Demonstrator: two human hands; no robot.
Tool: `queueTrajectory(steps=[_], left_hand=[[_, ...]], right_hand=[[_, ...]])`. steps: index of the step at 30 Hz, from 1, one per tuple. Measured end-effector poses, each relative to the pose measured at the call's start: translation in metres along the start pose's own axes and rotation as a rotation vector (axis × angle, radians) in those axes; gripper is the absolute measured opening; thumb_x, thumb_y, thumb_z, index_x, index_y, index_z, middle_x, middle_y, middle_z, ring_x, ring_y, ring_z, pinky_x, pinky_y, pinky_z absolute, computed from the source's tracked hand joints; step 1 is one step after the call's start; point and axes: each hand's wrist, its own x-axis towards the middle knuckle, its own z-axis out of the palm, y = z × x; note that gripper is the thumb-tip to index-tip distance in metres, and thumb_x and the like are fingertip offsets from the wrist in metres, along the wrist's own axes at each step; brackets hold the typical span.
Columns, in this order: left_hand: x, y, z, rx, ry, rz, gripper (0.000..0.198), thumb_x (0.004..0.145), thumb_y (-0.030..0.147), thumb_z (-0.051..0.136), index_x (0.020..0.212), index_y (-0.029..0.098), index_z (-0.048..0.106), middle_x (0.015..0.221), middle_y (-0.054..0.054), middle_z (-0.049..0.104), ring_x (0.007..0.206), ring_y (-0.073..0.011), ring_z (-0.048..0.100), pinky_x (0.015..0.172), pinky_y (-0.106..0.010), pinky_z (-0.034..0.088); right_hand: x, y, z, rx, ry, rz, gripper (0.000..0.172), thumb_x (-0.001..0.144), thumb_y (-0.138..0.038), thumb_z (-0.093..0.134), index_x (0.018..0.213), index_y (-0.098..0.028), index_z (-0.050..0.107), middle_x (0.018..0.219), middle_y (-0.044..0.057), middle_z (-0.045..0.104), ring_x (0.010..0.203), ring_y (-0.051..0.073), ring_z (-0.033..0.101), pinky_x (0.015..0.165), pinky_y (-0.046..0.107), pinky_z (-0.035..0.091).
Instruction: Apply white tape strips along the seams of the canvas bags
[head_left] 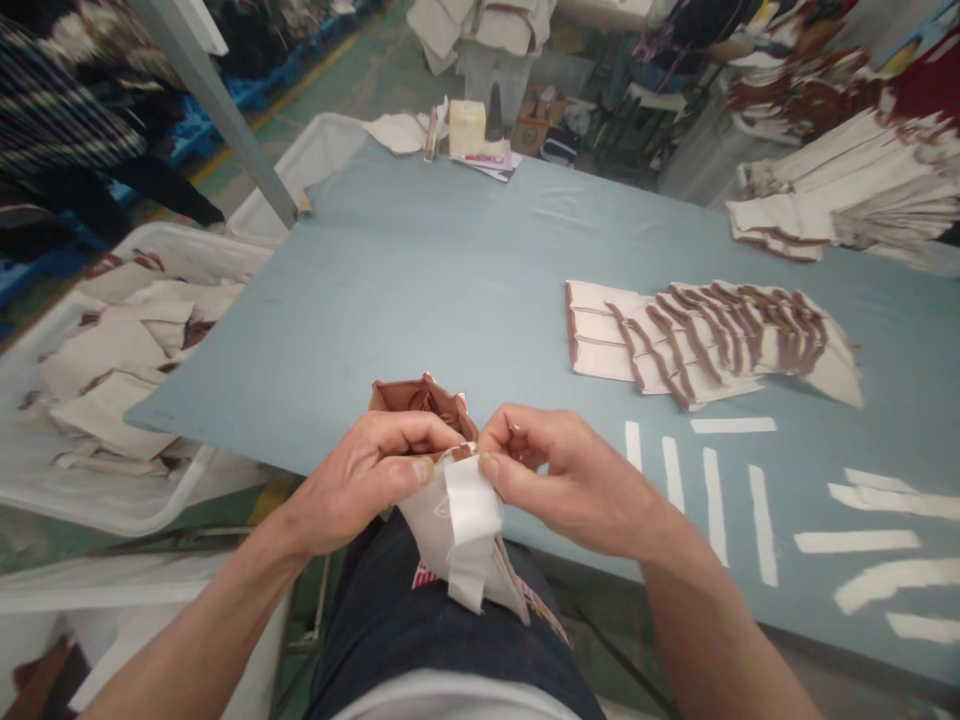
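The left hand [360, 480] is closed in a pinch on the upper edge of a cream fabric pouch with brown lining [429, 530]. The right hand [551, 465], thumb against curled forefinger, pinches the pouch beside a short white strip [474, 498]. The pouch is at the near edge of a blue-green bench [420, 270]. To the right lie loose, narrow white strips [715, 506]; beyond them, overlapping brown-edged cream fabric pieces [705, 345].

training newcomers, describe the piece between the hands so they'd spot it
By the near edge of the blue table, find the left hand and right hand. Between them is a cream fabric piece; unlike the table's overlapping pieces, it has a white strip hanging down.
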Motion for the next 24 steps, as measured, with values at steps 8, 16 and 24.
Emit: queueTrajectory(steps=[8,16,24], left_hand=[[0.0,-0.003,-0.003,-0.035,0.018,0.032,0.028,0.089,0.041,0.073,0.097,0.016,0.082,0.083,-0.002,0.073,0.074,-0.0151,0.06,0.065,-0.022,0.043],[0.001,-0.006,-0.005,-0.053,0.026,0.041,0.027,0.089,0.039,0.071,0.096,0.015,0.082,0.083,-0.002,0.072,0.071,-0.0146,0.059,0.064,-0.022,0.043],[0.0,-0.003,-0.003,-0.054,0.028,-0.01,0.032,0.088,0.044,0.076,0.095,0.014,0.08,0.082,-0.003,0.071,0.072,-0.0148,0.058,0.064,-0.021,0.043]], right_hand=[[0.001,-0.004,0.009,-0.024,0.062,-0.028,0.015,0.093,-0.02,0.055,0.078,-0.02,0.057,0.068,-0.006,0.056,0.06,0.008,0.046,0.055,0.022,0.035],[0.0,-0.001,0.012,0.011,0.105,0.017,0.015,0.092,-0.02,0.055,0.077,-0.021,0.056,0.065,-0.008,0.055,0.057,0.008,0.047,0.052,0.022,0.034],[0.001,0.002,0.014,0.045,0.111,0.035,0.013,0.093,-0.021,0.056,0.08,-0.021,0.058,0.066,-0.007,0.059,0.059,0.009,0.051,0.054,0.022,0.036]])
